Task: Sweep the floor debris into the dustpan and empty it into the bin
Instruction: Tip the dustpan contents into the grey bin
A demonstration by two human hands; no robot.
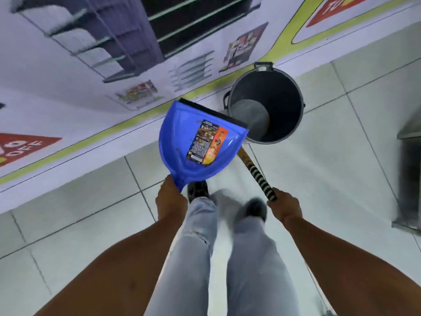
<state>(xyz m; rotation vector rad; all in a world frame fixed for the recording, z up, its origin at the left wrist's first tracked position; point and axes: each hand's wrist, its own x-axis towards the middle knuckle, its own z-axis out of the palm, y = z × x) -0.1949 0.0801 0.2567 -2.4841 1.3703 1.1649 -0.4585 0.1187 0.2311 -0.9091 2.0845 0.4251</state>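
My left hand (171, 198) grips the handle of a blue dustpan (177, 142), held level above the floor. In the pan lie an orange and black wrapper (205, 142) and some brown crumbs. The pan's black front lip reaches the near left rim of a dark grey bin (289, 103), which stands open on the floor by the wall. My right hand (283, 207) holds a broom handle (257, 174) with black and white striped grip. The handle runs up under the dustpan, and the broom head is hidden.
A wall panel (114, 65) printed with shelf pictures and a yellow-green stripe runs along the left and top. A metal cabinet (410, 174) stands at the right edge. White floor tiles (330, 167) surround the bin. My legs in light jeans (227, 247) are below the dustpan.
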